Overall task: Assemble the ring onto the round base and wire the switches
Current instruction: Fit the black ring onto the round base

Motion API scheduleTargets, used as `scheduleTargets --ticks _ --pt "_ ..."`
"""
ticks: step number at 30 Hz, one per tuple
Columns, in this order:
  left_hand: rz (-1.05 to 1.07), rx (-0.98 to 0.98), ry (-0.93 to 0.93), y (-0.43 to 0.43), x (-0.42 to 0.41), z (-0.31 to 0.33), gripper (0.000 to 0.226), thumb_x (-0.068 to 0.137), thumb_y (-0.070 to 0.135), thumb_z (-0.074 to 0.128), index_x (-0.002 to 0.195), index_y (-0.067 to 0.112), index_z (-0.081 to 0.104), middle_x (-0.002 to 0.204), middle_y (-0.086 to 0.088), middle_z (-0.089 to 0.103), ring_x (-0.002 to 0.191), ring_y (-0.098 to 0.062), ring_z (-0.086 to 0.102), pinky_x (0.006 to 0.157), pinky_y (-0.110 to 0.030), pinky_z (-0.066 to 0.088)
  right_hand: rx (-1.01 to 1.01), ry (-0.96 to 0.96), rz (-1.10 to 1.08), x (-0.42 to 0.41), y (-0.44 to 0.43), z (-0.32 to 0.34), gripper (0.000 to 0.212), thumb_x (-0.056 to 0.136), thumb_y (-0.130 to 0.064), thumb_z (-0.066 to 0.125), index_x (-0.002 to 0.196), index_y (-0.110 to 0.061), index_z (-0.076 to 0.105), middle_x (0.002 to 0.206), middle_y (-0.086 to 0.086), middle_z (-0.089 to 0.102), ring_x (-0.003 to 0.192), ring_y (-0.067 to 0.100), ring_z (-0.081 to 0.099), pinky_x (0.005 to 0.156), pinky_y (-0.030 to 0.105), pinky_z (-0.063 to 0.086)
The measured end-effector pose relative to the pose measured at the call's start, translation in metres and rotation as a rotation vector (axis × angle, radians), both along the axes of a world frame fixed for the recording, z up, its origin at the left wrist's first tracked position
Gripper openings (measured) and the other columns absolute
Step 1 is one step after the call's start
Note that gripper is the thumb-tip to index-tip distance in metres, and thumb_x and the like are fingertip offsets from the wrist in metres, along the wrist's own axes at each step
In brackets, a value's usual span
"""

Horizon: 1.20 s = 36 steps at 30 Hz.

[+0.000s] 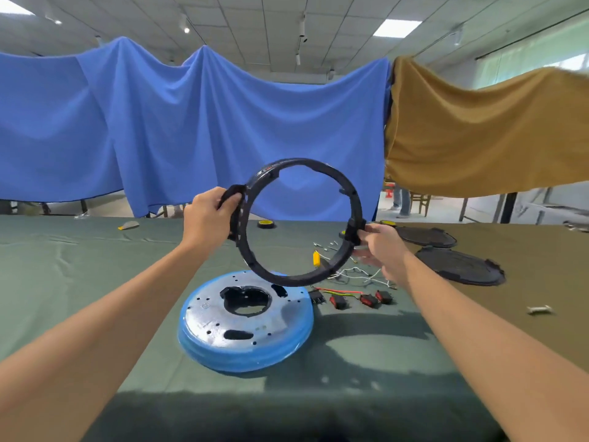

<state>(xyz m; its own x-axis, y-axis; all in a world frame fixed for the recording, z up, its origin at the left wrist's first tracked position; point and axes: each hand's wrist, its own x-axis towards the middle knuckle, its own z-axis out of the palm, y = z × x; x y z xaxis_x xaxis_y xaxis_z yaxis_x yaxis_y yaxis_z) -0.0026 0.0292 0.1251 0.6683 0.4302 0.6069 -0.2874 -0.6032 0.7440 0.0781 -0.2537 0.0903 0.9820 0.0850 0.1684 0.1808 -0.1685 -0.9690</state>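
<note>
Ring (pixel 293 279) held tilted above round base (pixel 245 320): left hand (pixel 207 215) and right hand (pixel 382 247), each grip curled round opposite rims; switches (pixel 353 299) on bench (pixel 95 282).

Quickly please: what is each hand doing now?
Left hand: grips the black ring at its left side.
Right hand: holds the ring at its right side.

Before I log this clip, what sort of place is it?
Likely an indoor workshop hall: a cloth-covered table with switches and wires, blue cloth hung as a screen, panelled ceiling with track lights.
</note>
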Motion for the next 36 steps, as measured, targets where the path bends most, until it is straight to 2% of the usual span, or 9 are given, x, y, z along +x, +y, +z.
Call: scheduleTargets --ticks 2,6,11,16,20,24,28,33,36 --pt "-0.06 -0.107 0.114 0.0 0.0 -0.006 0.031 0.097 0.026 0.058 0.085 -0.003 0.062 0.092 -0.029 0.068 0.087 -0.043 0.067 0.08 -0.054 0.056 -0.004 -0.006 -0.046 -0.004 -0.007 -0.001 0.02 0.101 -0.01 0.045 0.105 -0.011 0.064 0.093 0.009 0.072 0.067 0.024 0.065 0.066 0.031 0.052" --pt "-0.175 -0.357 0.353 0.002 -0.001 -0.02 0.019 0.097 0.013 0.059 0.082 0.001 0.063 0.095 -0.024 0.069 0.085 -0.038 0.07 0.077 -0.054 0.059 -0.078 -0.024 -0.087 -0.009 -0.015 -0.005 0.021 0.098 -0.007 0.049 0.085 -0.01 0.065 0.082 0.01 0.066 0.059 0.018 0.058 0.058 0.033 0.054" --pt "-0.048 -0.417 0.5 0.015 -0.005 -0.041 0.013 0.093 0.0 0.054 0.08 0.002 0.053 0.075 -0.014 0.063 0.059 -0.026 0.064 0.04 -0.031 0.055 -0.202 0.073 -0.048 -0.021 -0.006 -0.022 0.017 0.096 -0.003 0.05 0.094 0.006 0.064 0.081 0.014 0.059 0.056 0.016 0.052 0.046 0.025 0.052" --pt "0.06 -0.401 0.521 0.037 -0.01 -0.066 0.012 0.086 0.006 0.053 0.097 0.002 0.056 0.109 -0.024 0.066 0.099 -0.038 0.067 0.078 -0.043 0.059 -0.225 0.149 -0.007 -0.037 0.016 -0.034 0.013 0.096 0.002 0.045 0.087 -0.001 0.054 0.065 0.009 0.046 0.047 0.014 0.039 0.046 0.027 0.051" --pt "0.138 -0.419 0.484 0.052 -0.014 -0.077 0.013 0.087 0.006 0.049 0.098 0.001 0.053 0.113 -0.024 0.061 0.101 -0.04 0.063 0.086 -0.042 0.056 -0.199 0.171 0.04 -0.041 0.033 -0.039 0.015 0.096 0.004 0.042 0.095 -0.003 0.055 0.071 0.01 0.046 0.051 0.015 0.036 0.058 0.034 0.055" --pt "0.192 -0.416 0.514 0.065 -0.016 -0.087 0.007 0.089 0.008 0.045 0.092 0.003 0.046 0.095 -0.016 0.046 0.084 -0.03 0.041 0.073 -0.036 0.037 -0.25 0.193 0.082 -0.04 0.048 -0.045 0.016 0.095 0.002 0.04 0.088 -0.005 0.052 0.066 0.008 0.041 0.05 0.015 0.036 0.056 0.033 0.057" --pt "0.15 -0.495 0.555 0.073 -0.017 -0.097 0.011 0.086 0.004 0.046 0.086 0.0 0.056 0.091 -0.016 0.055 0.072 -0.032 0.053 0.069 -0.041 0.053 -0.298 0.216 0.088 -0.039 0.061 -0.056 0.014 0.092 0.002 0.041 0.082 -0.006 0.047 0.057 0.006 0.039 0.045 0.014 0.034 0.057 0.035 0.059" --pt "0.162 -0.524 0.507 0.075 -0.008 -0.108 0.007 0.088 0.002 0.046 0.089 0.002 0.052 0.093 -0.016 0.056 0.075 -0.032 0.057 0.054 -0.039 0.052 -0.218 0.224 0.046 -0.032 0.07 -0.061 0.012 0.09 0.004 0.043 0.086 -0.003 0.053 0.062 0.007 0.042 0.042 0.014 0.046 0.062 0.042 0.061" --pt "0.16 -0.584 0.486 0.078 0.001 -0.105 0.016 0.089 0.0 0.045 0.075 0.006 0.05 0.077 -0.011 0.057 0.058 -0.026 0.055 0.039 -0.032 0.049 -0.202 0.236 0.048 -0.025 0.073 -0.054 0.016 0.091 0.003 0.042 0.083 -0.003 0.054 0.06 0.006 0.04 0.034 0.01 0.042 0.062 0.044 0.061"
